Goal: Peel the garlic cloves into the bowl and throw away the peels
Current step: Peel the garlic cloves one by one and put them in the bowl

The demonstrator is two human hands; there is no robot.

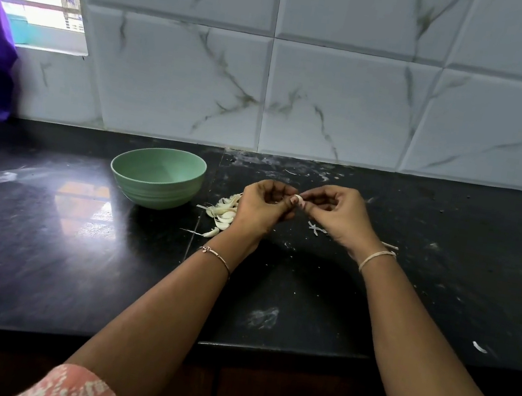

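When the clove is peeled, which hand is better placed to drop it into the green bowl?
Probably the left hand. Both hands pinch the garlic clove, but the green bowl stands to their left, nearer the left hand; the right hand would need to reach across.

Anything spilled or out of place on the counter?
Minor mess: thin white peel scraps lie on the black stone counter beside the right hand, which pinches a white garlic clove with the left hand; one stray white peel curl sits near the counter's front edge. The pale green bowl stands upright.
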